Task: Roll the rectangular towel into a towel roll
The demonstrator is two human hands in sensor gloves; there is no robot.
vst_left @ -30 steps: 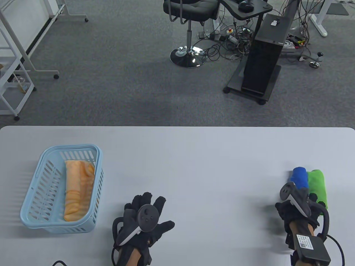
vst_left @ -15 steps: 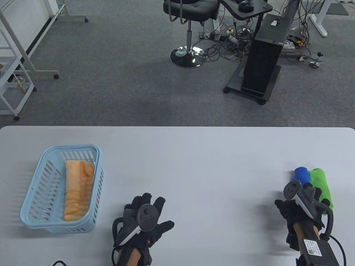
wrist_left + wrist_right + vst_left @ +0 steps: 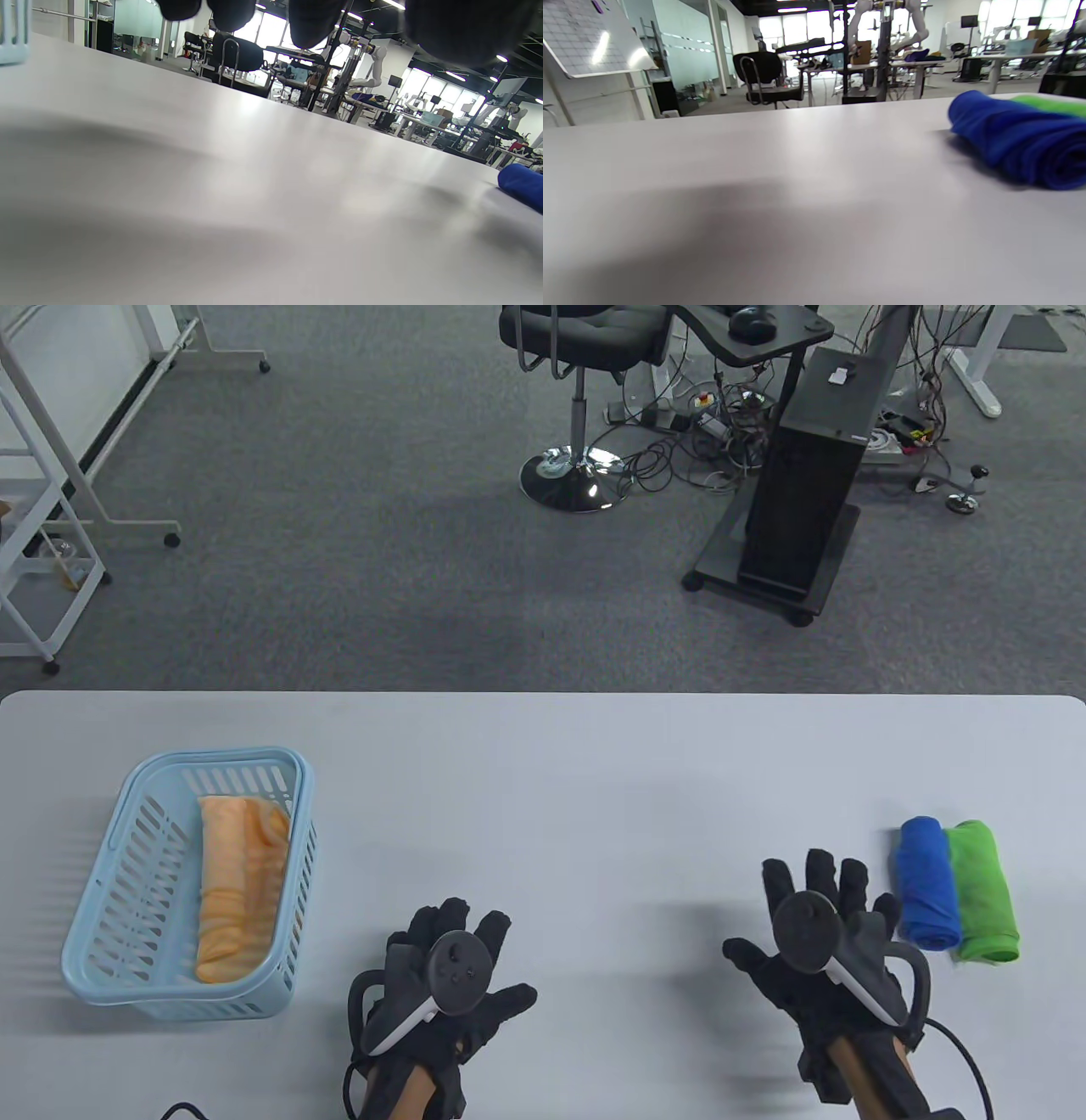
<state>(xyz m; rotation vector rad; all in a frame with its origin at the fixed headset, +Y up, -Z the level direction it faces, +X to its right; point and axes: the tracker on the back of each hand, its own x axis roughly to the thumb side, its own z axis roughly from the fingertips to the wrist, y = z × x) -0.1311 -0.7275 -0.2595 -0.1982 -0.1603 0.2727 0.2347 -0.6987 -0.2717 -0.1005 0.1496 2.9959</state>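
Both hands are lying spread and flat over the table (image 3: 543,746), holding nothing. The right hand (image 3: 819,950) is sitting just left of the blue roll (image 3: 927,891), fingers splayed and pointing away from the person; the left hand (image 3: 450,984) is doing the same well apart, nearer the table's middle, with its fingertips (image 3: 309,23) hanging over bare surface in the left wrist view. The blue roll is lying touching a green roll (image 3: 982,891) on its right, both with their long axes running away from the person, roughly parallel to the right hand's fingers. So the right hand is by far the nearer one, and any reach is going rightward across the roll's short side. An orange towel (image 3: 237,891) is lying loosely folded in the basket (image 3: 127,831) at far left, closer to the left hand. Which cloth the next roll calls for is not clear from here.
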